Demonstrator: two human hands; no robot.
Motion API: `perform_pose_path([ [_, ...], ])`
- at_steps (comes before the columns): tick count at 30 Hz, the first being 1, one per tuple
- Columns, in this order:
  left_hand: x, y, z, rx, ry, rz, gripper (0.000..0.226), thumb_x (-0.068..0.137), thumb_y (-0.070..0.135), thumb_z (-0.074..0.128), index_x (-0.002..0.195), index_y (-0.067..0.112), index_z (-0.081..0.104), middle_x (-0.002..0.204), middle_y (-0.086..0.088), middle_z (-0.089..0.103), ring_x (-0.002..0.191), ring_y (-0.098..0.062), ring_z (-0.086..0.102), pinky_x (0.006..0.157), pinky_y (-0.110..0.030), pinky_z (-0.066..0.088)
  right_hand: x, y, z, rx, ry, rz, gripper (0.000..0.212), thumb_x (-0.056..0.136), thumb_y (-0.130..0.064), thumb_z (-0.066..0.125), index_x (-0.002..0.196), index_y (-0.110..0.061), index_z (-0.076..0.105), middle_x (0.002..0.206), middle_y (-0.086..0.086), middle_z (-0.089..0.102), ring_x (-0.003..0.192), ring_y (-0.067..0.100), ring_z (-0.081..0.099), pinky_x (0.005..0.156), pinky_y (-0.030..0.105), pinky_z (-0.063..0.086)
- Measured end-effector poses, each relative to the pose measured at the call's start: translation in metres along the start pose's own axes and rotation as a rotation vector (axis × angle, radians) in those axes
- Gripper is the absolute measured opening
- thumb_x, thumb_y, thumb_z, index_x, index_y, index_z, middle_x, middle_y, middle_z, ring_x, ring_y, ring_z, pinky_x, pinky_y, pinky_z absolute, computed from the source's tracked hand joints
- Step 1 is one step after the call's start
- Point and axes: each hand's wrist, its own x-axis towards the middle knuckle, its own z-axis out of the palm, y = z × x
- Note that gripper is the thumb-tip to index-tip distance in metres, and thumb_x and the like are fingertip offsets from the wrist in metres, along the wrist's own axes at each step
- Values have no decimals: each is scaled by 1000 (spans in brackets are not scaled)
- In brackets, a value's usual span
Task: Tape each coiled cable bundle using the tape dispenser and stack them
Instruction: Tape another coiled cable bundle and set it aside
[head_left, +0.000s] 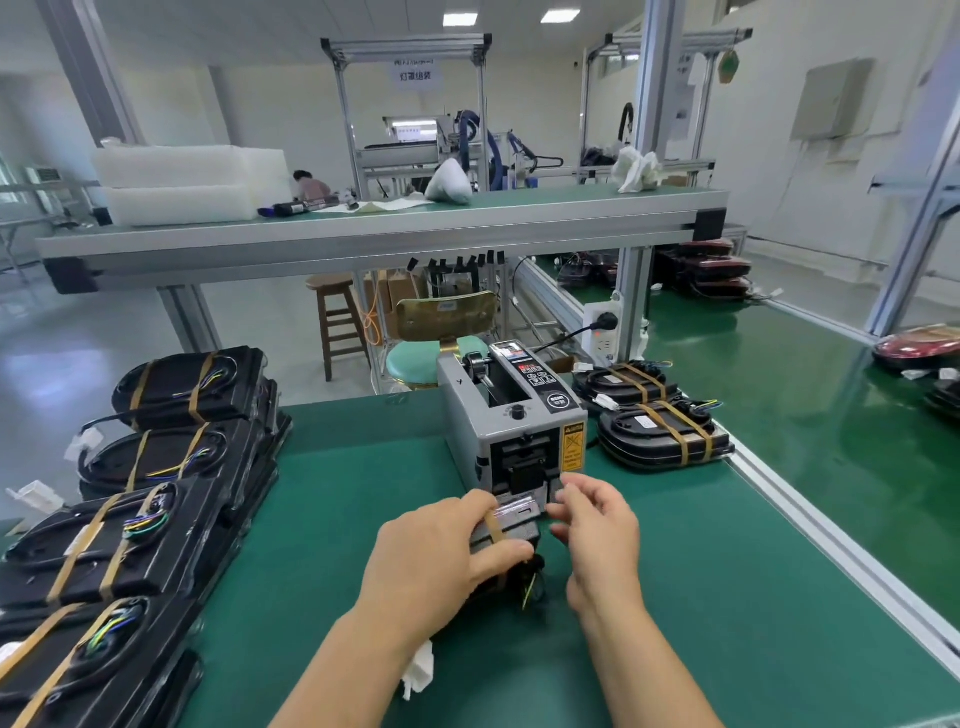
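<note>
A grey automatic tape dispenser (511, 415) stands in the middle of the green table (337, 519). Just in front of its outlet, my left hand (441, 551) grips a black coiled cable bundle (511, 535) that has one tan tape strip across it. My right hand (597, 525) is beside the bundle's right end, fingers bent toward a short shiny strip of tape (514, 506) at the outlet; whether the fingers touch it is unclear. Several taped bundles lie stacked at the left (156, 467). Two more taped bundles (660, 431) lie right of the dispenser.
A white scrap (418, 675) lies under my left forearm. An aluminium rail (831, 545) edges the table on the right, with a glossy green conveyor beyond. A round stool (415, 364) and a shelf frame stand behind the table.
</note>
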Motion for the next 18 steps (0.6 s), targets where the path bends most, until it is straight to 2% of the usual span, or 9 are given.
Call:
perform_pose_path([
  [2, 1, -2, -2, -19, -1, -5, 65, 73, 88, 33, 113, 40, 51, 96, 18, 64, 87, -6, 55, 72, -25, 43, 12, -3, 5, -26, -15, 46, 13, 95, -2, 57, 94, -7, 68, 67, 0, 58, 54, 8, 52, 49, 19, 44],
  [4, 3, -3, -3, -11, -9, -14, 63, 73, 87, 35, 112, 40, 51, 93, 18, 63, 83, -6, 53, 69, -25, 41, 19, -6, 12, -48, -28, 74, 8, 93, -5, 61, 90, -6, 69, 58, -3, 53, 50, 8, 47, 47, 20, 42],
  [9, 3, -2, -7, 0, -42, -38, 60, 76, 85, 36, 112, 41, 51, 93, 19, 63, 81, -6, 49, 68, -27, 37, 28, -10, 28, -97, -18, 119, 11, 91, -11, 65, 81, -7, 65, 62, 2, 55, 48, 11, 45, 43, 20, 40],
  [12, 1, -1, -8, 17, -46, -22, 62, 76, 84, 23, 105, 37, 50, 88, 17, 62, 78, -6, 51, 70, -27, 42, 33, -13, 32, -108, 15, 153, 11, 92, -13, 65, 85, -4, 65, 63, 5, 57, 45, 11, 46, 41, 19, 40],
  [14, 0, 2, -8, 0, -46, -22, 53, 84, 75, 16, 102, 35, 46, 89, 15, 62, 81, -9, 56, 75, -30, 46, 34, -14, 34, -127, 25, 160, 11, 92, -13, 65, 85, -5, 66, 62, 5, 58, 45, 11, 47, 41, 20, 41],
  [16, -1, 3, -8, -21, -36, -21, 36, 96, 61, 16, 108, 40, 42, 97, 16, 64, 89, -12, 60, 81, -35, 48, 35, -15, 35, -156, 32, 161, 11, 91, -13, 66, 85, -5, 66, 63, 6, 60, 43, 11, 48, 38, 18, 40],
  [18, -3, 4, -9, -20, -35, -13, 30, 100, 54, 17, 112, 42, 41, 100, 15, 65, 92, -12, 60, 83, -37, 49, 36, -15, 36, -182, 42, 154, 9, 90, -13, 67, 87, -4, 67, 64, 6, 63, 41, 10, 49, 37, 17, 40],
])
